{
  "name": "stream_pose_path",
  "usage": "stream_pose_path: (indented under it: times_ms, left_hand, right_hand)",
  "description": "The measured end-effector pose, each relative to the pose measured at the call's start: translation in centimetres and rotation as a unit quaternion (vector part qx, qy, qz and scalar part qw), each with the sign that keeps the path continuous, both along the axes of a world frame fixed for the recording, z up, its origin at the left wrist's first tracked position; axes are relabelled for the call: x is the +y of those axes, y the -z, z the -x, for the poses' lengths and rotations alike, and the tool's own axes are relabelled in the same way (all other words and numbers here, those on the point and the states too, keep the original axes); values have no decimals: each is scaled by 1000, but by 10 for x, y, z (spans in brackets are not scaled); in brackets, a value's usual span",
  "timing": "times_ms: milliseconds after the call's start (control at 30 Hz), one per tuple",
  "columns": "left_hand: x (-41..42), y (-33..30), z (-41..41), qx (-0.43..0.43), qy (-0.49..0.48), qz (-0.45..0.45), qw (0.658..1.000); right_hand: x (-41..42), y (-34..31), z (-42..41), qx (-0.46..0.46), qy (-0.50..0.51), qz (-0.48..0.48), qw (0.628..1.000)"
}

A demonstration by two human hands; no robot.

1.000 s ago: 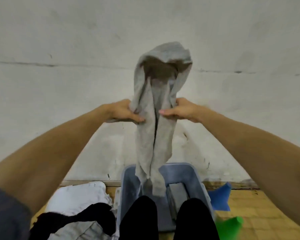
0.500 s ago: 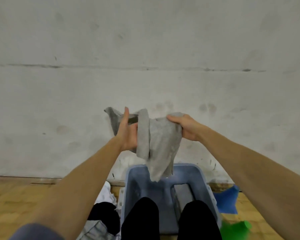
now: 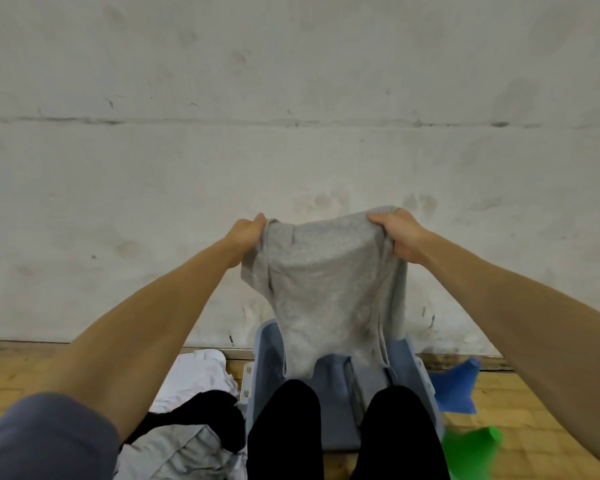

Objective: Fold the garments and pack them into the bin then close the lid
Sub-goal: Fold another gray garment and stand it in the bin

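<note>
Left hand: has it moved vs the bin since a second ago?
Yes. The left hand has swung out to the left, away from the right hand, so the grey garment now hangs spread wide above the blue bin instead of bunched.

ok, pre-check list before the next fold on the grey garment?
1. Left hand grips a top corner of the grey garment: ok.
2. Right hand grips the other top corner: ok.
3. Garment spread flat between the hands: not ok, it bunches along its right edge.
4. Bin open, with room: ok, no lid on it and bare floor showing inside.
5. Hem clear of the bin: cannot tell, the lower edge hangs in front of the bin's opening.
6. Lid within reach: cannot tell, no lid is identifiable in view.
</note>
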State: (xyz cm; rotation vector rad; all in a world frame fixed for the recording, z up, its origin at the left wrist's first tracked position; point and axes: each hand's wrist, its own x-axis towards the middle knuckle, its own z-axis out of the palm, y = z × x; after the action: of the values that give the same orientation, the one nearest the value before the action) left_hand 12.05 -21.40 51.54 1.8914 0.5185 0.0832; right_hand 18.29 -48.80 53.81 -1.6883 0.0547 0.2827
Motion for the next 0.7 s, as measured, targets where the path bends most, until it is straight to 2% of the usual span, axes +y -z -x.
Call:
stream_pose_path:
  times_ms: [167,300,400,533,600,700]
  left_hand:
    - [33,-10,-2,-75,-150,59,984]
    - [51,-21,-1,-115,-212,124,963]
    - [54,-37,4,-120,-205,176,955]
    - [61,-46,9,-122,-168,225,952]
    - [60,-45,12,-119,-155,206,959]
    - [62,-42,19,-115,-163,162,966]
  right_hand:
    - [-30,-13,-6,-26,48,46,997]
    - [-44,-23,-6,-6,49,-33,998]
    - [-53,-28,-8,8,35,-64,997]
    - [-55,-27,-6,11,8,63,998]
    - [-54,-26,-6,-7,32,108,994]
    - [-56,-23,-7,-18,83,125,988]
